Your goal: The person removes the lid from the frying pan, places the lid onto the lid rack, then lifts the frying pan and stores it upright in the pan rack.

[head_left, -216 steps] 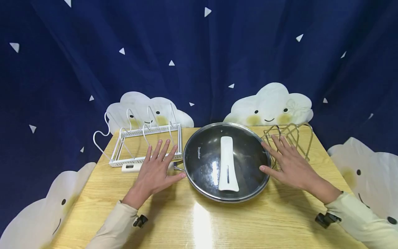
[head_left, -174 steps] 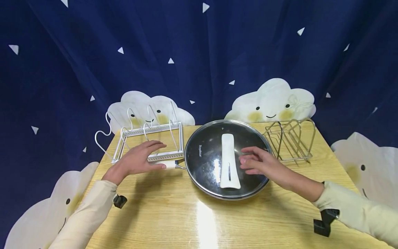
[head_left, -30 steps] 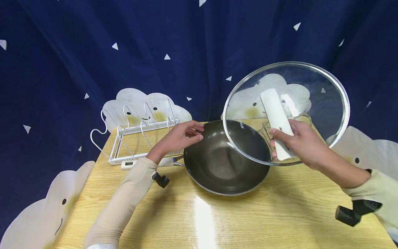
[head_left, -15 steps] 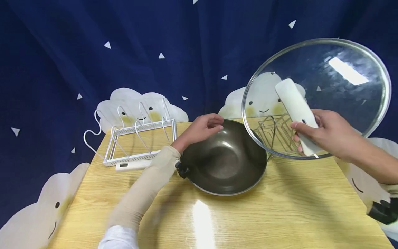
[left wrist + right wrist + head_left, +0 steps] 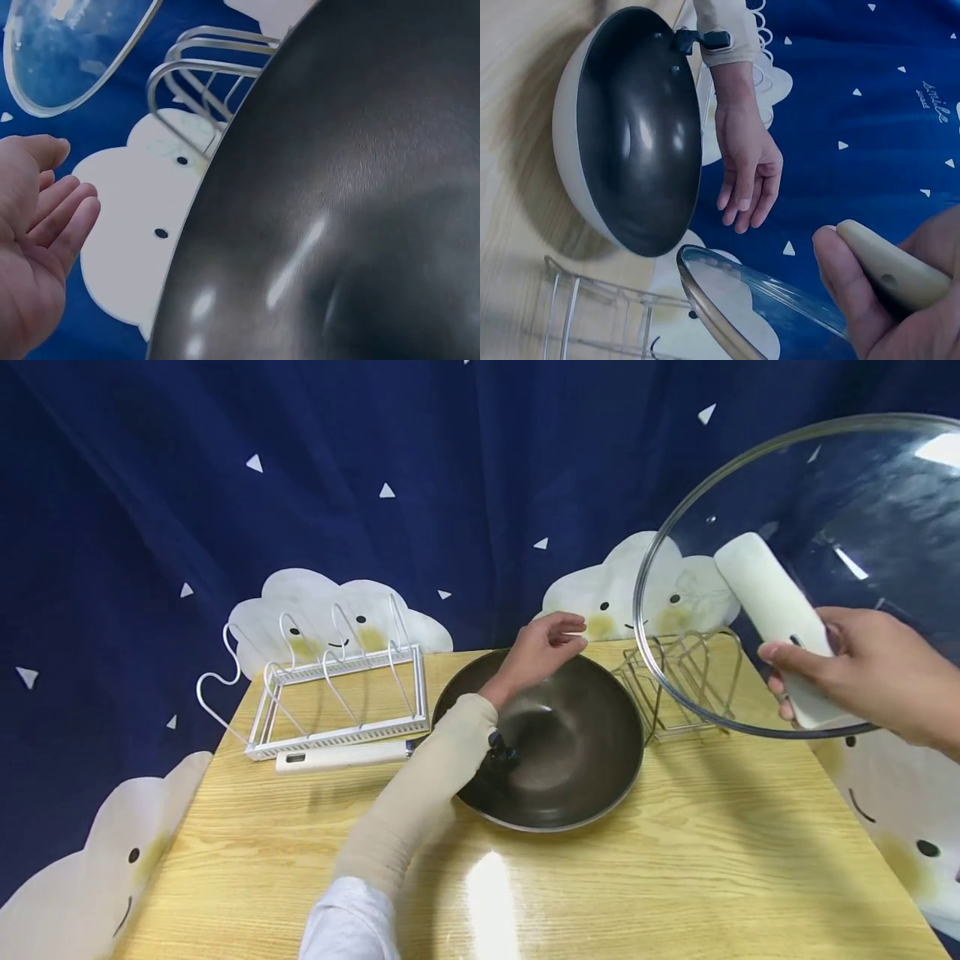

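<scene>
My right hand grips the white handle of a large round glass lid, held up in the air at the right; the frame's edge cuts off part of it. Below and to its left, a dark wok sits uncovered on the table, its white handle pointing left. Over the wok's far side hovers my left hand, fingers loosely bent, holding nothing. The left wrist view shows the same left hand beside the wok's rim, apart from it.
A white wire rack with upright loops stands at the table's back left, behind the wok handle. At the back right is a smaller metal wire rack, partly seen through the lid. A blue curtain hangs behind the wooden table.
The lid, which covered the wok in the oldest frames, was lifted off by my right hand and has moved right and up. My left hand has moved right across the wok.
</scene>
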The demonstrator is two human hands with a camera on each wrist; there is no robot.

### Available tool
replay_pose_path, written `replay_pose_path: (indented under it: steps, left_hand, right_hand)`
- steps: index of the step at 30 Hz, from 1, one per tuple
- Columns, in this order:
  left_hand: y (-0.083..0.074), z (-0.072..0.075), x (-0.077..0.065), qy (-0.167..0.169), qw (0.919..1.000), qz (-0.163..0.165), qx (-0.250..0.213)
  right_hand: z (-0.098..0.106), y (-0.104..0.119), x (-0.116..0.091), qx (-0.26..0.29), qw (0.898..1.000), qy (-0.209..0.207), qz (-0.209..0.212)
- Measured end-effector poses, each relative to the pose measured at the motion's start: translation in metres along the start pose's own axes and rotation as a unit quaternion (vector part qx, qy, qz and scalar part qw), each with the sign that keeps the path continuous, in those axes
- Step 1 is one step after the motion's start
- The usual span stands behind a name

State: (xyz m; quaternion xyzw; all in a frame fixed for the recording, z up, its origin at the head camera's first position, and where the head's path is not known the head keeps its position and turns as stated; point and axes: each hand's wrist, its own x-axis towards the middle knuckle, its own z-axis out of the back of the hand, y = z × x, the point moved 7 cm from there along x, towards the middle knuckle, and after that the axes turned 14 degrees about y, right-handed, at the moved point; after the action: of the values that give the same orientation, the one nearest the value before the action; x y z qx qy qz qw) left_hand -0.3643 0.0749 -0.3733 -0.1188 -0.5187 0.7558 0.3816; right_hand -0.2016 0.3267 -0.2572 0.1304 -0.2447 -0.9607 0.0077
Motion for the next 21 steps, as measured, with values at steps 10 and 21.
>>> replay_pose_path:
  steps: [10,21]
  left_hand:
    - [0.003,-0.04,0.037,0.002,0.9996,0.002,0.028]
    - [0.004,-0.062,0.056,-0.02,0.9984,0.008,0.052]
  right_hand:
    - [0.013,-0.012,-0.008,-0.079,0.996,-0.032,-0.039]
    - [0.007,-0.018,-0.006,-0.102,0.994,0.014,-0.021]
